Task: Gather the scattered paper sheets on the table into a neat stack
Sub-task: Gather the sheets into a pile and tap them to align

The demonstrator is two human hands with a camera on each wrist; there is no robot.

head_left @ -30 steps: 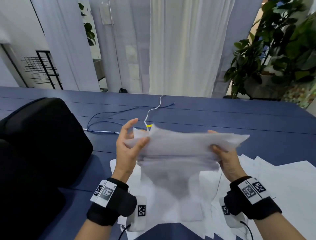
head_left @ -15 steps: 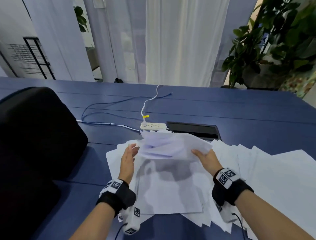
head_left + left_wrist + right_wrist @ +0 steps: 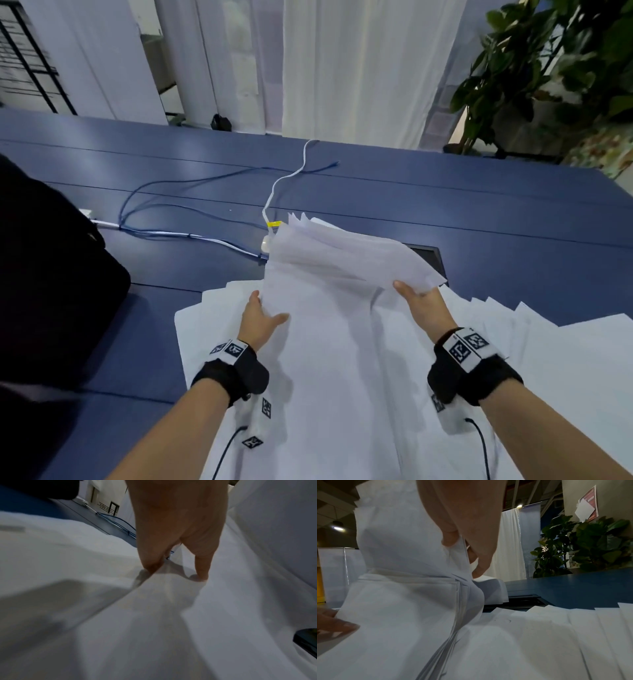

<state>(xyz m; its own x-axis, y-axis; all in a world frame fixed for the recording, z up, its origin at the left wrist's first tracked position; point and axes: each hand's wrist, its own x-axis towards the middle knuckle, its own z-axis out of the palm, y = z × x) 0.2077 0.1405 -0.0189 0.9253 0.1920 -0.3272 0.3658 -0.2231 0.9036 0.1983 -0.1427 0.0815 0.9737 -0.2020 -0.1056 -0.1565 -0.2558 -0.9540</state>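
A bundle of white paper sheets (image 3: 335,274) lies partly on the blue table (image 3: 445,192), its far right side raised and bent. My right hand (image 3: 411,294) pinches that raised edge, thumb on top and fingers behind, as the right wrist view shows on the bundle (image 3: 406,547) held by the right hand (image 3: 464,555). My left hand (image 3: 269,306) rests at the bundle's left edge; in the left wrist view the left hand (image 3: 176,570) touches the paper (image 3: 154,615) with straight fingers. More loose sheets (image 3: 565,359) fan out to the right, and others (image 3: 205,325) stick out at the left.
A black chair back (image 3: 51,274) stands close at the left. Behind the paper lie a white power strip (image 3: 267,244), blue cables (image 3: 154,192) and a black hatch (image 3: 428,255) set in the table. A leafy plant (image 3: 565,68) stands at the far right.
The bundle, held up in the air by both hands a second ago, has come down onto the sheets on the table. My left hand let go and now lies flat at its edge.
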